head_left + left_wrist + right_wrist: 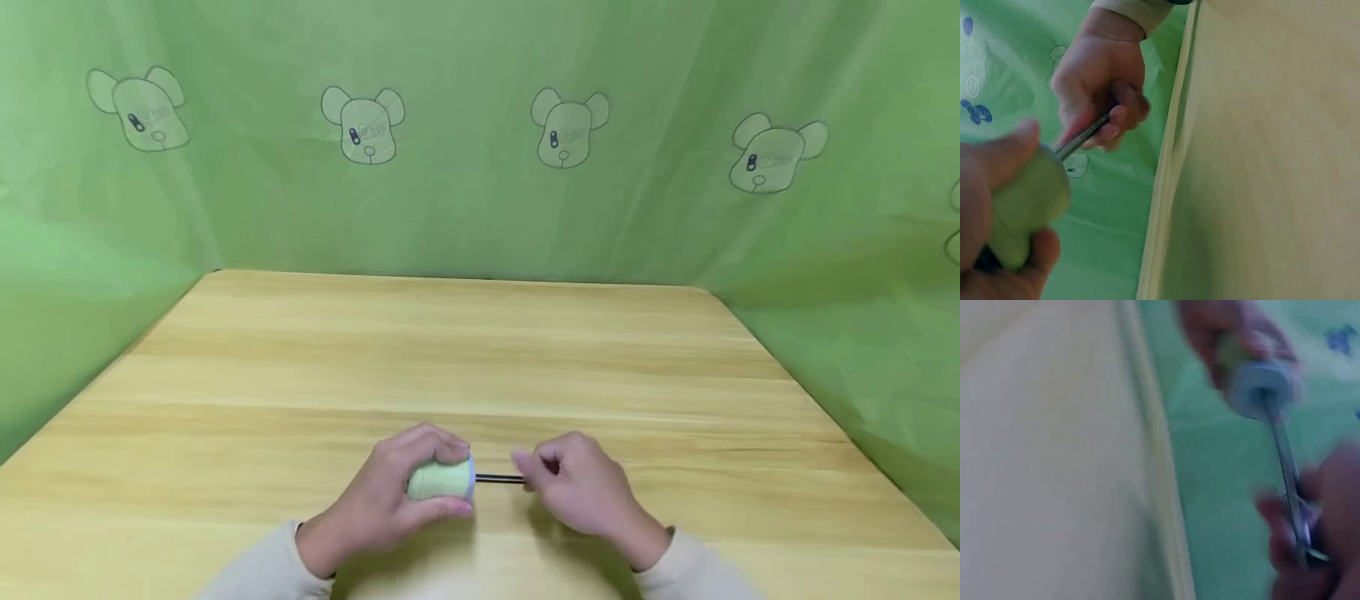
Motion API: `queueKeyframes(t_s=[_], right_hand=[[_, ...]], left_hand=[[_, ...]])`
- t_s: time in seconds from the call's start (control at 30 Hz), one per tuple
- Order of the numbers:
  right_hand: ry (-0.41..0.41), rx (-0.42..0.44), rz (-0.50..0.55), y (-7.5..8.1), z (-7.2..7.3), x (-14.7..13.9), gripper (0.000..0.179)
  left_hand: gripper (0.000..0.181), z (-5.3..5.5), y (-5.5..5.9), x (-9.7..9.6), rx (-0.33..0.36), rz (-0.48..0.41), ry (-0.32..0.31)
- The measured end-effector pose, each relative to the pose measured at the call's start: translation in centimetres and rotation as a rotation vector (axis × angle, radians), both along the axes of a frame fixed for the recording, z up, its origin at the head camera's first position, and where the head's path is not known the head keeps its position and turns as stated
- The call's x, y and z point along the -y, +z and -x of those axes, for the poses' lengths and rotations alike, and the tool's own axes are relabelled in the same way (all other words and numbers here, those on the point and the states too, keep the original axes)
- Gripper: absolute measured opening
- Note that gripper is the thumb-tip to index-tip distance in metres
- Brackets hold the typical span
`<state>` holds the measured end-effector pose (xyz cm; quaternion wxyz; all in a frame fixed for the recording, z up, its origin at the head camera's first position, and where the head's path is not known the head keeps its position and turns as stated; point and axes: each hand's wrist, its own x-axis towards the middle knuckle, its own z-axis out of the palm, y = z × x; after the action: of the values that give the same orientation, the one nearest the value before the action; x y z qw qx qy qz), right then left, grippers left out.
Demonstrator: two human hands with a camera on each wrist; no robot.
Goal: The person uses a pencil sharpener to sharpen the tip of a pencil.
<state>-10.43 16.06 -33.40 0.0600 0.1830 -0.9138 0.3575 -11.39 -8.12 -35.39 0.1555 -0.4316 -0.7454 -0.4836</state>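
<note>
My left hand [382, 487] grips a light green cylinder [442, 481] with a pale blue rim, lying sideways just above the table's near part. Out of its end face [1249, 381] comes a thin dark rod [498, 479] with a metallic shine. The rod's far end is pinched by my right hand [585, 487], fingers curled. In the left wrist view, thumb and fingers wrap the green cylinder [1035, 197], while the rod [1082, 139] runs to the other hand. Blur and fingers hide the rod's tip in the right wrist view; the exact kind of object is unclear.
A light wooden table [465, 358] spreads out beyond the hands. Green sheeting [465, 217] printed with bear heads hangs along its back and sides. The table's near edge [1163, 169] shows in the left wrist view, with green sheeting beside it.
</note>
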Motion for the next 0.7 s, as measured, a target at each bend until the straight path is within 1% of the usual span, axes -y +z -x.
queueKeyframes(t_s=[0.03,0.07,0.13,0.2,0.23,0.3,0.37,0.43,0.47,0.53,0.6,0.63,0.67,0.7], right_hand=[[-0.004,-0.072,-0.034,-0.1,0.1,0.0,0.043],[-0.023,-0.164,-0.070,-0.2,0.2,0.1,0.042],[-0.028,-0.365,-0.096,-0.5,0.3,0.1,0.034],[0.001,-0.532,-0.089,-0.6,0.3,0.1,0.022],[0.018,-0.611,-0.086,-0.6,0.3,0.1,0.020],[0.036,-0.761,-0.091,-0.6,0.4,0.1,0.024],[0.018,-0.909,-0.097,-0.4,0.5,0.3,0.032],[-0.010,-1.042,-0.092,-0.3,0.6,0.4,0.042],[-0.019,-1.095,-0.087,-0.2,0.7,0.5,0.044],[-0.006,-1.173,-0.061,-0.2,0.9,0.7,0.043],[0.022,-1.196,-0.048,-0.3,1.0,0.8,0.042],[0.039,-1.179,-0.045,-0.4,1.0,0.9,0.042],[0.056,-1.137,-0.043,-0.5,1.0,0.9,0.041],[0.070,-1.069,-0.048,-0.6,0.9,0.8,0.039]], left_hand=[[0.031,-0.1,0.0,0.0,0.040,0.001,0.006],[0.031,-0.2,0.0,0.0,0.089,-0.002,0.020],[0.029,-0.3,0.3,0.1,0.228,-0.017,0.060],[0.029,-0.4,0.6,0.2,0.394,-0.045,0.092],[0.028,-0.4,0.7,0.3,0.462,-0.057,0.105],[0.029,-0.4,1.0,0.4,0.574,-0.075,0.112],[0.029,-0.3,1.1,0.4,0.645,-0.094,0.082],[0.030,-0.3,1.1,0.4,0.682,-0.109,0.044],[0.030,-0.3,1.2,0.4,0.697,-0.118,0.024],[0.030,-0.3,1.2,0.4,0.719,-0.131,-0.003],[0.029,-0.3,1.2,0.5,0.729,-0.132,-0.007],[0.029,-0.3,1.2,0.5,0.729,-0.129,-0.003],[0.029,-0.3,1.2,0.6,0.720,-0.118,0.008],[0.029,-0.3,1.1,0.6,0.691,-0.103,0.025]])
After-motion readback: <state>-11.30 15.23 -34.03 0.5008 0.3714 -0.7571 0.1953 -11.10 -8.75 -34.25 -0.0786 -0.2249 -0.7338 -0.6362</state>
